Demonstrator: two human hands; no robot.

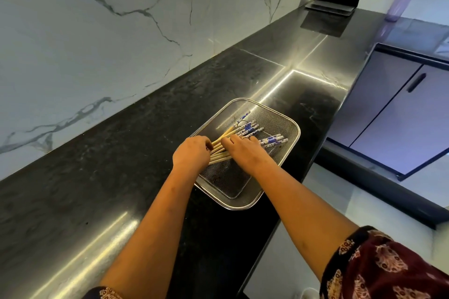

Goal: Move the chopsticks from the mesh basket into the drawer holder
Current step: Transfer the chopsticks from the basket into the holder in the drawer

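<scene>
In the mesh basket [228, 179], my left hand [192, 153] and right hand [243, 150] curl round the chopsticks [245, 131], which I should square into one bundle before lifting.

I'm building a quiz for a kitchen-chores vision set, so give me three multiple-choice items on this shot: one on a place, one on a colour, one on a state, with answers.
1. Where does the mesh basket stand?
A. In a sink
B. On the black countertop
C. On the floor

2. What colour are the patterned ends of the chopsticks?
A. Red and gold
B. Green
C. Blue and white

3. What state are the chopsticks in?
A. Lying in the basket, being gathered
B. Lifted clear of the basket
C. Stood in a drawer holder

Answers:
1 B: the basket rests on the dark countertop near its front edge.
2 C: the ends away from the person show blue on white.
3 A: the left hand and right hand are both on the bundle inside the basket.
</scene>
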